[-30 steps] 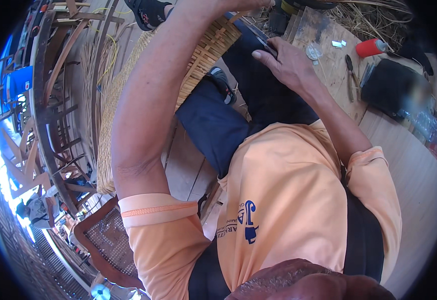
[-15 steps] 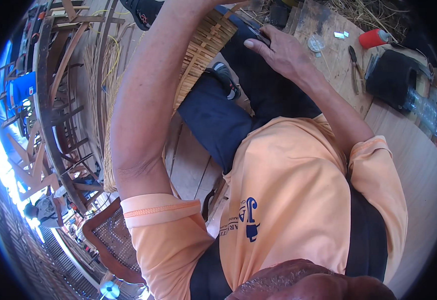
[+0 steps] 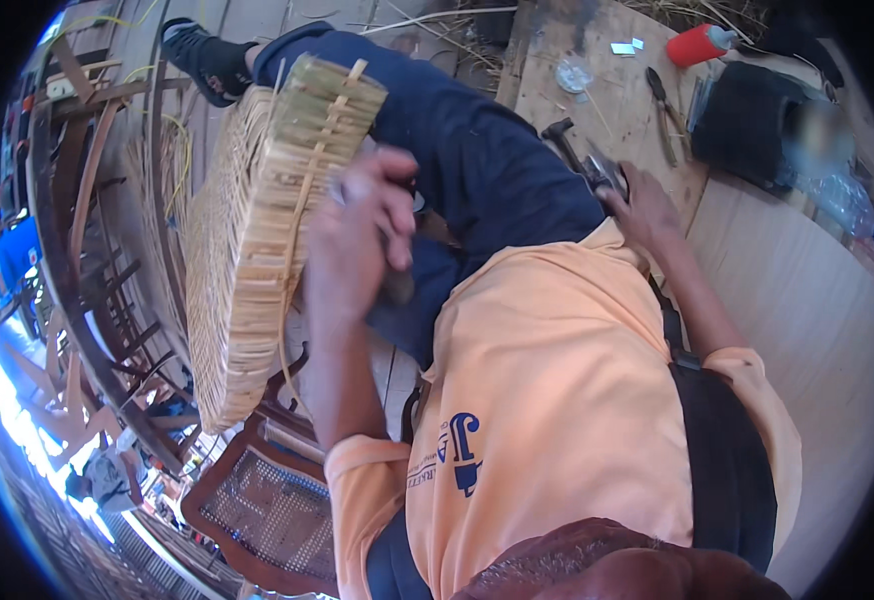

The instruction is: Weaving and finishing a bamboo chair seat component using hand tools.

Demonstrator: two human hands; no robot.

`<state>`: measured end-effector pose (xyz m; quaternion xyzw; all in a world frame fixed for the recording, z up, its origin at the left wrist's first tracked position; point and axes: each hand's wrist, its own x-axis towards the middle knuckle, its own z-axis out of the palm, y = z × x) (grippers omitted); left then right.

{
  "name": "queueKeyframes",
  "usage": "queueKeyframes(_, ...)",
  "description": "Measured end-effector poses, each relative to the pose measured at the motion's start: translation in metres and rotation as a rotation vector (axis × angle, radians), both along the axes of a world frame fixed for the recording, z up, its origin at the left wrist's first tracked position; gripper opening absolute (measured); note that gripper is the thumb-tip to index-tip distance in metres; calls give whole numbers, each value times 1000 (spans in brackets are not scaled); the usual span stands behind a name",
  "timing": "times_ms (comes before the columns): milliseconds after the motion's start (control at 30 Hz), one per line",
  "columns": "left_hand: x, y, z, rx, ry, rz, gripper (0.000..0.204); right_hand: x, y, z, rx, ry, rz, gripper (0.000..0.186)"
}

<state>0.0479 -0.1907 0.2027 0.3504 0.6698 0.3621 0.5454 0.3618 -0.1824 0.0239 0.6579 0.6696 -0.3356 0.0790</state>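
A large woven cane piece point(image 3: 252, 270), with a thick ribbed edge and a thin strip threaded along it, leans by my left leg. My left hand point(image 3: 352, 235) is just right of that edge, fingers half curled and smeared by motion. Whether it holds the strip I cannot tell. Low by my right hip, my right hand point(image 3: 649, 212) is closed around a shiny metal hand tool point(image 3: 607, 175), whose kind is unclear. Beside it lies a dark hammer-like tool point(image 3: 560, 137), partly hidden.
On the wooden board point(image 3: 567, 80) at the right are pliers point(image 3: 662, 110), a red bottle point(image 3: 697, 46), a small clear dish point(image 3: 572, 75) and a black pouch point(image 3: 742, 125). A cane-seated chair point(image 3: 262, 510) stands at the lower left. Curved wooden frames point(image 3: 82, 290) crowd the left.
My left hand has come back toward me from the far edge. The woven piece now stands further left, tilted. My right hand has drawn back from over my thigh toward my hip.
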Motion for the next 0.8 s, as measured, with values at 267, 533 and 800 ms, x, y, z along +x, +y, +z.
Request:
queueKeyframes(267, 14, -70, -83, -297, -371, 269, 21, 0, 16, -47, 411, 154, 23, 47)
queueKeyframes(533, 10, -25, -41, 68, 480, 48, 25, -44, 101, -83, 401, 220, -143, 22)
queueKeyframes(800, -16, 31, 0, 299, 1421, -138, 24, -58, 110, -56, 342, 104, -9, 26)
